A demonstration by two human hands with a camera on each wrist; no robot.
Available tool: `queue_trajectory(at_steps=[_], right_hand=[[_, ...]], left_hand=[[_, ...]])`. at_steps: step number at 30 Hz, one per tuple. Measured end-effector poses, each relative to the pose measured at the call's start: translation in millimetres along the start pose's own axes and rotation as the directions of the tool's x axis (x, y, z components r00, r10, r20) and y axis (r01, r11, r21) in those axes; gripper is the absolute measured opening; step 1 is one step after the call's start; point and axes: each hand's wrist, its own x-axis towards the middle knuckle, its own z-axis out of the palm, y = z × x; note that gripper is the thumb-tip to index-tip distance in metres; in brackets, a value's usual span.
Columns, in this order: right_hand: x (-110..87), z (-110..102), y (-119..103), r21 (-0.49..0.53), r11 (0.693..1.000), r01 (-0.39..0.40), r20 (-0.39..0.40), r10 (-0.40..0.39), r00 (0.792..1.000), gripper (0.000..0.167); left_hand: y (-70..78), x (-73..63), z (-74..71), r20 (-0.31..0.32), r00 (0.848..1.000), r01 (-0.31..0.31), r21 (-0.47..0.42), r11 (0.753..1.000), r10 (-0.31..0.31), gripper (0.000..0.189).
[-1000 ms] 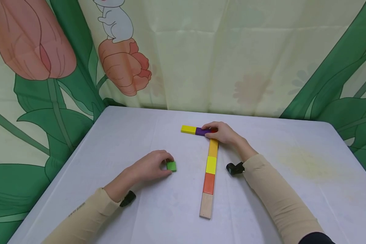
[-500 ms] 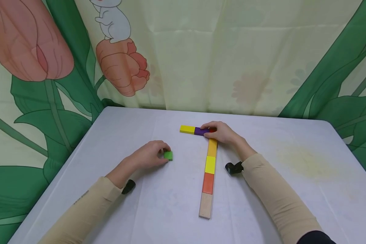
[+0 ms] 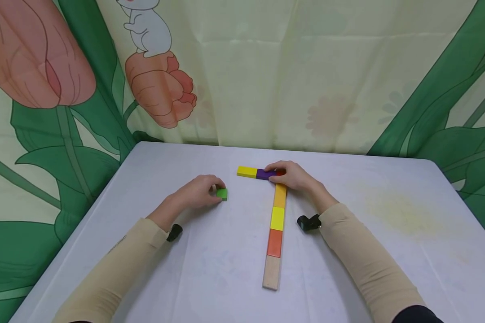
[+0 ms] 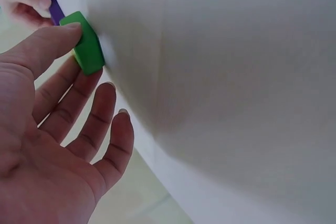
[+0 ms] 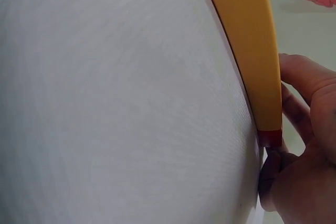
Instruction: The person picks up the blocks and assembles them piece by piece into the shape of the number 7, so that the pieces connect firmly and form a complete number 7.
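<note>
My left hand pinches a small green block between thumb and fingertips, close over the white cloth left of the row. In the left wrist view the thumb lies on one face of the green block, two fingers behind it. At the far end of the row, my right hand pinches a purple block at its right end, thumb on the near side. A red block shows partly under that hand; in the right wrist view the red block meets the orange block.
A yellow block continues the purple one leftward. Running toward the near edge are an orange-yellow block, a bright yellow block, an orange-red block and a plain wooden block. A printed curtain hangs behind the table.
My left hand has moved away from me across the cloth with the green block, slightly leftward. The right hand stays at the purple block, and the row keeps its shape.
</note>
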Motion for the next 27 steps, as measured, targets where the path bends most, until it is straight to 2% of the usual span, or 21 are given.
queue_trajectory(at_steps=[5,11,16,27], right_hand=[[-0.5,1,1,0.001,1.000,0.000,-0.004,0.000,1.000,0.033],[-2.0,1,-1,-0.001,1.000,0.009,-0.003,-0.009,1.000,0.033],[-2.6,0,-1,-0.002,1.000,0.012,-0.006,-0.012,1.000,0.033],[-2.0,0,-2,-0.010,1.000,0.002,0.000,-0.002,1.000,0.033]], left_hand=[[-3.8,10.5,-5.0,0.011,1.000,0.006,-0.005,1.000,-0.006,0.033],[-6.8,19.5,-10.5,0.020,0.999,0.048,-0.007,0.999,-0.048,0.034],[-10.6,26.7,-15.6,0.007,0.999,0.044,-0.009,0.999,-0.044,0.034],[-15.7,44.4,-25.4,0.023,0.997,0.068,-0.013,0.998,-0.068,0.035]])
